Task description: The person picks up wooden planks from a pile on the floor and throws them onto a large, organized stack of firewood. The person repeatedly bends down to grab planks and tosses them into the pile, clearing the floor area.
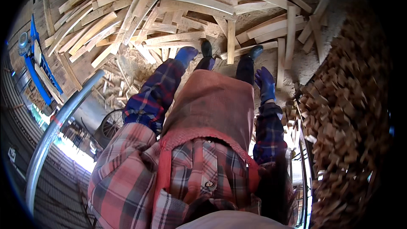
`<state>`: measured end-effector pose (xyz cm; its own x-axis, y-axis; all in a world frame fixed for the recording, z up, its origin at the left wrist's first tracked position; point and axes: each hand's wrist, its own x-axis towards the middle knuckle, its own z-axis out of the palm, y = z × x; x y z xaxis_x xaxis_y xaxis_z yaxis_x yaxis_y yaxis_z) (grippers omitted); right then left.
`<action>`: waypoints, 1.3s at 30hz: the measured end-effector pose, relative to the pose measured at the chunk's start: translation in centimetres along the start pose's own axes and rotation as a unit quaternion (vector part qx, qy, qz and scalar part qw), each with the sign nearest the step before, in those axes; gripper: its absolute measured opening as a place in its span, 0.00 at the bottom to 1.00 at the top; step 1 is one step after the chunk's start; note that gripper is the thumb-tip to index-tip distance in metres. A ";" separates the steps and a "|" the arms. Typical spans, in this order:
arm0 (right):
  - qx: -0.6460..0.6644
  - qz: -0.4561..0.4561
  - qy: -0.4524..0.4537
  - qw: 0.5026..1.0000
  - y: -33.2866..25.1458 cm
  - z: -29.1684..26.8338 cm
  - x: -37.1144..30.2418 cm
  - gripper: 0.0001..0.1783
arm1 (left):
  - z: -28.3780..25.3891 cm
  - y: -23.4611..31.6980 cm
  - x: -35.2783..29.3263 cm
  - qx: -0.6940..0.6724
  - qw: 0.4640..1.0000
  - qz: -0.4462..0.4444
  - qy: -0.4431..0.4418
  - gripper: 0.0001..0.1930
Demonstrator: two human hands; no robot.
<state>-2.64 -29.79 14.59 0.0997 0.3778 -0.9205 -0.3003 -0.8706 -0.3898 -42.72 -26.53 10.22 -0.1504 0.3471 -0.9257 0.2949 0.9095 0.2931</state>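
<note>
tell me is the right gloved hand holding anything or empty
Empty, as far as it shows: the right hand in its blue glove hangs open beside the brown apron, fingers loose, nothing in them.

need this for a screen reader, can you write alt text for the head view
Looking down the body of a person in a plaid shirt and reddish apron, both blue-gloved hands hang empty: left hand, right hand. Ahead lies a heap of pale wooden slats; a pile of small wood blocks sits on the right.
</note>
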 end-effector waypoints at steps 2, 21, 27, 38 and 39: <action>-0.012 0.040 -0.010 0.999 1.1 -0.4 3.0 0.30 | 3.0 2.4 2.1 -0.040 0.998 -0.004 -0.037 0.14; -0.024 0.077 0.158 0.984 13.6 -9.7 14.7 0.29 | -13.7 12.4 31.8 0.705 0.542 0.313 0.334 0.16; 0.030 0.085 0.035 0.995 10.9 13.5 17.8 0.24 | -12.9 15.6 26.4 0.653 0.668 0.330 0.135 0.17; 0.062 0.160 -0.093 0.981 17.7 26.7 13.3 0.25 | -15.5 4.8 29.8 0.691 0.630 0.296 0.197 0.35; 0.049 0.168 -0.082 0.981 18.5 25.8 13.3 0.25 | -16.5 5.1 30.8 0.698 0.647 0.253 0.174 0.34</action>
<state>-31.38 -32.71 -4.17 -0.1715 0.1279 -0.9769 -0.3813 -0.9229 -0.0539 -61.42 -7.43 -12.80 0.1671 0.7705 -0.6152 0.9176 -0.3497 -0.1888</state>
